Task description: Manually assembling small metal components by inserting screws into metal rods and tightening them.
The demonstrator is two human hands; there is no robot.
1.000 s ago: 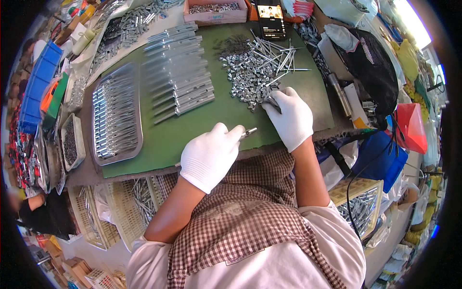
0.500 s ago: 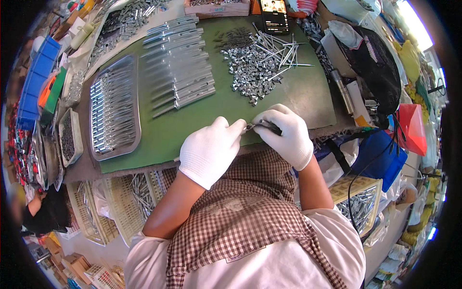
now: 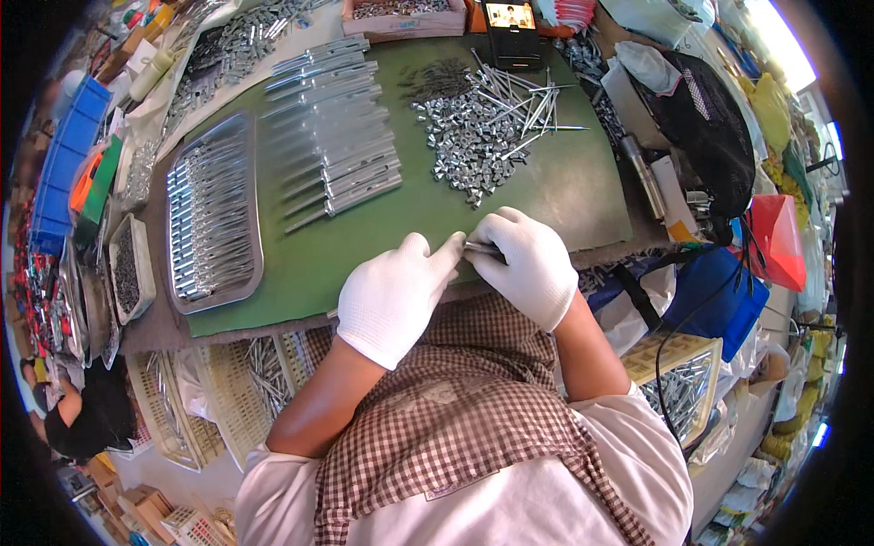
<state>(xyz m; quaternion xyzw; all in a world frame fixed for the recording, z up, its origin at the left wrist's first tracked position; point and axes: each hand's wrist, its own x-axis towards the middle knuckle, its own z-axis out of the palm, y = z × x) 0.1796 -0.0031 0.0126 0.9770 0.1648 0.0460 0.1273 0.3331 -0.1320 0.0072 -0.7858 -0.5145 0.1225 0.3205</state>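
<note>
My left hand, in a white knit glove, is closed with thumb and index finger pinched at a grey metal piece. The other end of that piece runs into my right hand, gloved alike, whose fingers curl round it. Most of the piece is hidden by the gloves, so its full shape does not show. Out past the left hand's wrist side pokes a thin rod end. Both hands meet over the front of the green mat, with a heap of small metal nuts or sleeves just beyond.
A steel tray with a row of metal rods stands at the left. Next to it lies a row of metal tubes with rods. Long pins and a phone are at the back. Baskets stand below the front edge.
The dark piece that stuck out in my right hand is now mostly covered, and a grey metal length shows between the hands. Both hands have come closer together.
</note>
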